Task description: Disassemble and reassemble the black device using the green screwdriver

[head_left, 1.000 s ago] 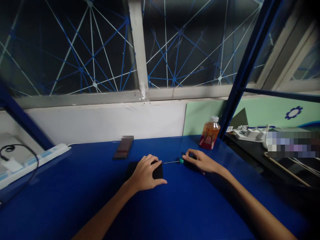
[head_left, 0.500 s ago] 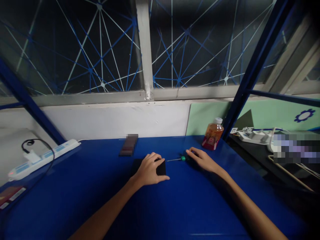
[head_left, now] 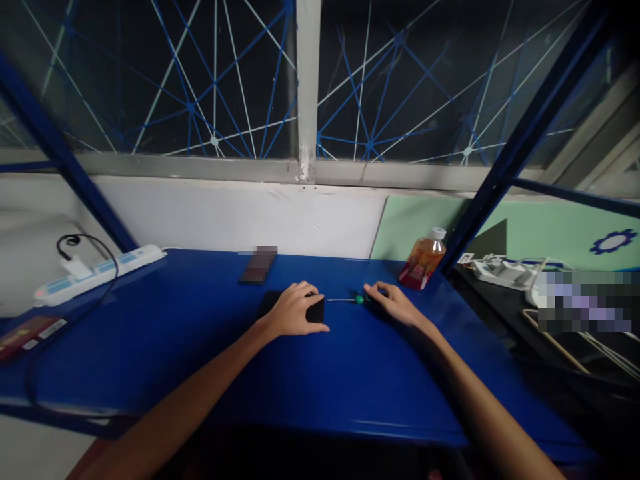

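Note:
A flat black rectangular object (head_left: pixel 315 311) lies on the blue table (head_left: pixel 310 380); what kind it is I cannot make out. My left hand (head_left: pixel 295 310) lies over it and grips it, fingers at the far side and thumb stretched along the near side. My right hand (head_left: pixel 393 303) is closed around the handle end of a screwdriver (head_left: pixel 359 300), with green showing past the fingertips. Its thin metal shaft points left, the tip at or very near the black object's right edge; whether they touch is unclear.
Behind my hands lies a dark, pixelated flat item (head_left: pixel 257 265). A drink bottle (head_left: pixel 423 259) stands at the back right. On the left are a white power strip (head_left: pixel 107 273) with a black cable and a red packet (head_left: pixel 33 335). Blue frame posts flank the table.
The camera view has tilted down, bringing the table's front edge into sight. Both hands keep nearly the same hold and place on the table.

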Available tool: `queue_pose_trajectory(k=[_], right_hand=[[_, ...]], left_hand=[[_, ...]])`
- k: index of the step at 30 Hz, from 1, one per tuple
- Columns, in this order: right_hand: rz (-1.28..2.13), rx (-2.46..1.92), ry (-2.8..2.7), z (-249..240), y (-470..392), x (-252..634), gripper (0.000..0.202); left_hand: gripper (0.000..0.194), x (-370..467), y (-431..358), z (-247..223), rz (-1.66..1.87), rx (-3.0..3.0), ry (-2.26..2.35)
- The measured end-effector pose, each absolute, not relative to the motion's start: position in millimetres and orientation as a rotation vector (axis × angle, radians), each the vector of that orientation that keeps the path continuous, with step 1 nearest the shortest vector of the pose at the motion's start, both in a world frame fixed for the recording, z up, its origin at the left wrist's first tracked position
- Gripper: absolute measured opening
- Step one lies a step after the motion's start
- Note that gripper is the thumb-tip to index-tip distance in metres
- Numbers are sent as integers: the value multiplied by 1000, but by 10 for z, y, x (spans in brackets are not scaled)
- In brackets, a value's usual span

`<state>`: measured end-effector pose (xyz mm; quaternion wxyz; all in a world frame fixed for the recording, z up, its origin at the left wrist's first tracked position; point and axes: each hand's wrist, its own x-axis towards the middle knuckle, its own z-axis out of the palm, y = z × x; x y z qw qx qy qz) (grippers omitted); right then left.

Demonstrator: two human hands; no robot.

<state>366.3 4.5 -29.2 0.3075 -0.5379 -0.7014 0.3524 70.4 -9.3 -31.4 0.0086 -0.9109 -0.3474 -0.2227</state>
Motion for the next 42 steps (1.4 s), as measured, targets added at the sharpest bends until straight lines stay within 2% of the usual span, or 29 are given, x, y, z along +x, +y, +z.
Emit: queue_pose_trajectory(k=[4, 6, 12, 19, 21, 26, 28, 33, 36, 39, 42], right_hand=[[1291, -1352, -1839, -274, 20, 3744, 46], [1317, -1299, -1832, -274, 14, 3755, 44], [1055, -1312, -1861, -282, 39, 3675, 49], [1199, -1290, -1858, -271, 16, 3710, 47], [1122, -1278, -1891, -262, 17, 3700, 42], [808, -1320, -1931, -234, 30, 3645, 47], [847, -1318, -1916, -230, 23, 3643, 41], [1125, -1284, -1880, -249, 4, 3674, 47], [967, -1339, -1919, -274, 36, 3666, 42], [631, -1406, -1986, -300, 79, 3649, 51], [634, -1432, -1948, -310, 87, 3661, 48]], left_hand=[[72, 696, -89, -307, -685, -2848, -1107], [72, 693, -94, -305, -684, -2839, -1116], [74, 680, -120, -285, -679, -2847, -1107], [73, 661, -107, -299, -690, -2837, -1074], [72, 662, -103, -302, -699, -2837, -1061], [73, 663, -109, -282, -701, -2849, -1066], [72, 660, -108, -276, -705, -2847, -1067], [72, 649, -84, -290, -683, -2837, -1064], [73, 647, -68, -301, -669, -2824, -1076], [73, 651, -68, -292, -651, -2830, -1084], [73, 656, -79, -272, -639, -2842, -1086]])
